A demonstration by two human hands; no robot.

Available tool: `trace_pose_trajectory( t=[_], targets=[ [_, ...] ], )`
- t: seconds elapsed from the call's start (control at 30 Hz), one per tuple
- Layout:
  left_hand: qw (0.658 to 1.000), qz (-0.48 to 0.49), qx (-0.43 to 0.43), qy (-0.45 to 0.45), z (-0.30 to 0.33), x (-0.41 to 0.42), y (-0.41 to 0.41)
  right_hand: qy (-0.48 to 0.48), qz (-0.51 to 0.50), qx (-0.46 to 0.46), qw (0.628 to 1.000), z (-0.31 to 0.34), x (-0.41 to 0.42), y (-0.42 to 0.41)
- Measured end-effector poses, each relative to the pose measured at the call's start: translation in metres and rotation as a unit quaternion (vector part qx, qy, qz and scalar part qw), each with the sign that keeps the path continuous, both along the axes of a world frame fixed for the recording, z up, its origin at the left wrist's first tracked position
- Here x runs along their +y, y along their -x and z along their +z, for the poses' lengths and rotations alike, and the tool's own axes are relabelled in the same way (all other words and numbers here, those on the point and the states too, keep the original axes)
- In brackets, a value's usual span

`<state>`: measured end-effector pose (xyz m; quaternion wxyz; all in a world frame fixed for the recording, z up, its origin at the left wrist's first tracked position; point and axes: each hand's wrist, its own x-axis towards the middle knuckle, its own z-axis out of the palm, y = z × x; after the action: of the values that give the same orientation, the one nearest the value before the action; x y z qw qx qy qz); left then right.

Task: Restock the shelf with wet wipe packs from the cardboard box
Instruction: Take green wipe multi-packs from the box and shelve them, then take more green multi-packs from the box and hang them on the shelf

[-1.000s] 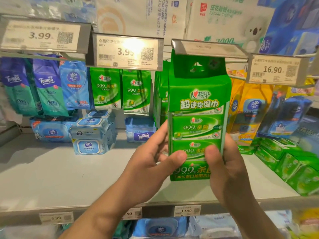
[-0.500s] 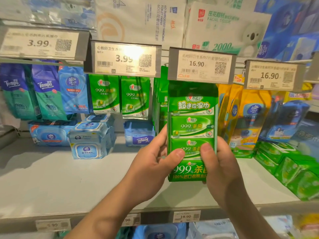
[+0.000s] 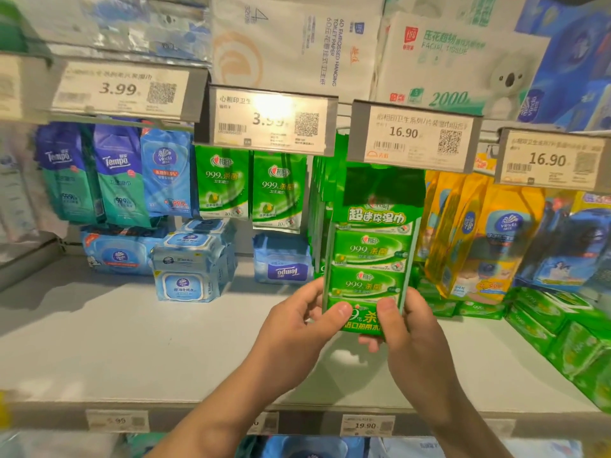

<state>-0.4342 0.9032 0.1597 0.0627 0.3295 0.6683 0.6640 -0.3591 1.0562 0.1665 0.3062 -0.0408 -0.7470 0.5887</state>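
While the glossy green wet wipe pack (image 3: 372, 259) stands upright under the 16.90 price tag (image 3: 413, 135), I see its flat plastic top tucked behind the tag. My left hand (image 3: 297, 328) and right hand (image 3: 406, 328) each pinch its lower corners, thumbs on the front. Similar green packs (image 3: 319, 206) hang just behind it, above the smooth grey shelf (image 3: 132, 342).

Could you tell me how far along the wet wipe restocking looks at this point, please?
Done: a row of matching green packs already hangs behind the 16.90 price tag. In hand: the left hand and right hand grip one green multipack by its lower end, its top tucked under that tag. Left: the cardboard box is out of view, so the remaining stock cannot be judged.
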Motion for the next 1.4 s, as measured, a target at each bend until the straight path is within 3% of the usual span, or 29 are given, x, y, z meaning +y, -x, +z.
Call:
trace_pose_trajectory(
  t=[0.2,0.5,0.7,0.8,0.87,1.03,1.23,1.4],
  targets=[
    [0.997,0.062,-0.032,0.037,0.007,0.013,0.010,0.041,0.024,0.009,0.999,0.006,0.007,0.021],
    [0.982,0.142,-0.057,0.108,0.003,0.012,0.009,0.059,0.048,-0.089,0.993,-0.013,0.020,0.037],
    [0.946,0.234,-0.060,0.215,0.007,-0.031,-0.013,0.099,0.091,-0.203,0.970,-0.042,0.008,0.038],
    [0.924,0.277,-0.052,0.260,0.009,-0.063,-0.029,0.027,0.092,-0.207,0.974,-0.044,-0.015,0.033],
    [0.905,0.312,-0.045,0.285,0.009,-0.087,-0.040,-0.084,0.096,-0.210,0.969,-0.040,-0.035,0.030],
    [0.864,0.369,-0.031,0.342,0.006,-0.158,-0.073,-0.336,0.175,-0.197,0.904,-0.023,-0.102,0.013],
    [0.789,0.441,-0.041,0.425,-0.001,-0.261,-0.126,-0.442,0.261,-0.183,0.839,-0.024,-0.204,0.001],
    [0.734,0.490,-0.110,0.457,-0.018,-0.367,-0.198,-0.476,0.345,-0.165,0.792,-0.034,-0.312,-0.022]
  ],
)
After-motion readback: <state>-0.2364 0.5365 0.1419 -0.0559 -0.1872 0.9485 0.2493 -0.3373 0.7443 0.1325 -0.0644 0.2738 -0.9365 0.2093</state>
